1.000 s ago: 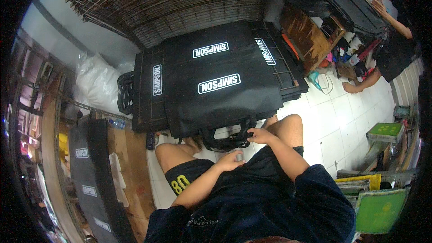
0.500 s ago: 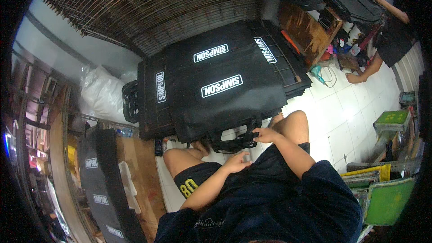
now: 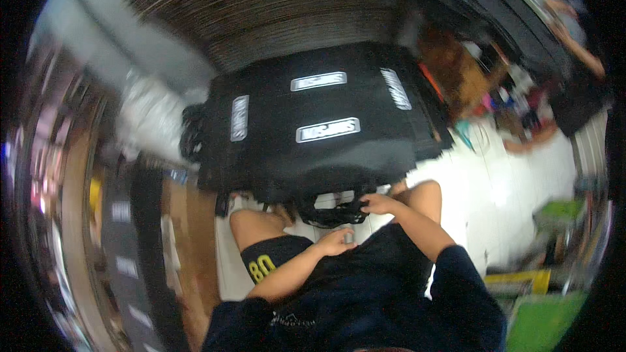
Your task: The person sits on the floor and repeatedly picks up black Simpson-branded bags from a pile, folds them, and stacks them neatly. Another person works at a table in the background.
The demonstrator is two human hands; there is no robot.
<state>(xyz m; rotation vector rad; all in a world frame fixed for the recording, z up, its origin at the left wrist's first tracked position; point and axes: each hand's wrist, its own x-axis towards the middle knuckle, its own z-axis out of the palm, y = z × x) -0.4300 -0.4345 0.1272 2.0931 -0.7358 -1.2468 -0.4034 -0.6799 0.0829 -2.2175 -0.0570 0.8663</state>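
Observation:
A large black fabric bag (image 3: 326, 156) with a white printed label lies flat on a stack in front of my knees. Its black strap handle (image 3: 329, 216) hangs off the near edge, above the tiled floor. My right hand (image 3: 378, 204) pinches the right side of this handle. Low between my thighs, my left hand (image 3: 336, 242) is curled around a small grey object (image 3: 349, 238), whose kind I cannot make out. That hand is apart from the bag. More black printed pieces (image 3: 239, 117) lie around and under the bag.
A wire rack (image 3: 280, 6) rises behind the stack. White plastic-wrapped bundles (image 3: 153, 117) stand at left, near a wooden board (image 3: 192, 248) and black printed fabric (image 3: 124, 234). Green frames (image 3: 548, 319) lean at lower right. A co-worker's arm and leg (image 3: 538, 140) show at upper right.
The whole view has shifted and blurred with head movement. My right hand keeps its grip on the handle. My left fingers have curled in more, and the grey object shows more plainly.

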